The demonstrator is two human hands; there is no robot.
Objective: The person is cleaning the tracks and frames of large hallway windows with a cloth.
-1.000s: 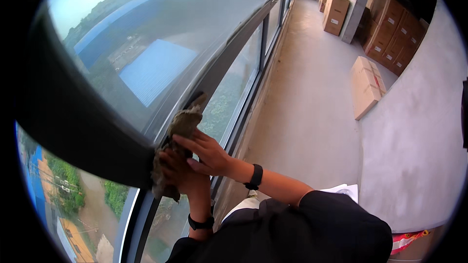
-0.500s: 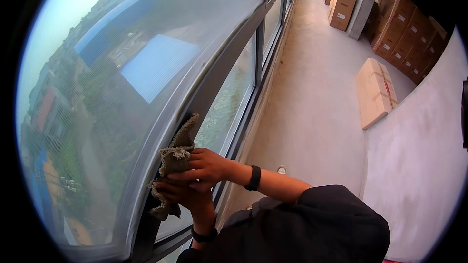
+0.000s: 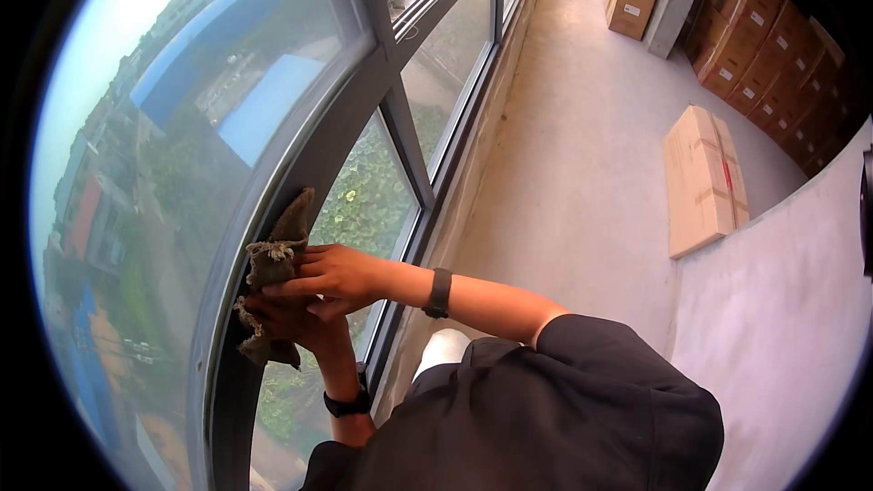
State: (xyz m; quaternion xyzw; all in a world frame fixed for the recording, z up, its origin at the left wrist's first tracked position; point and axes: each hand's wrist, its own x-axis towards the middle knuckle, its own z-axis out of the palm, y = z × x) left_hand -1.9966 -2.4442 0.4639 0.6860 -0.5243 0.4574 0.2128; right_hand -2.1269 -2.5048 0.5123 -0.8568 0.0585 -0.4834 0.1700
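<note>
A worn grey-brown rag (image 3: 273, 264) with frayed edges lies bunched against the dark window rail (image 3: 318, 159). My right hand (image 3: 344, 275) presses on the upper part of it, fingers stretched over the folds. Just below, my left hand (image 3: 293, 320) is closed on the rag's lower part, its fingers partly hidden by cloth and shadow. The two hands touch each other. Dark bands circle both wrists.
Large window panes (image 3: 164, 245) run along the left, with blue roofs and greenery outside. A taped carton (image 3: 700, 182) lies on the concrete floor (image 3: 573, 155) by the pale wall (image 3: 773, 309). Stacked cartons (image 3: 759, 45) and a pillar (image 3: 677, 0) stand farther off.
Both hands and the rag have slid forward along the rail, closer to the upright window post. My body and view have shifted forward too, and a white shoe shows more.
</note>
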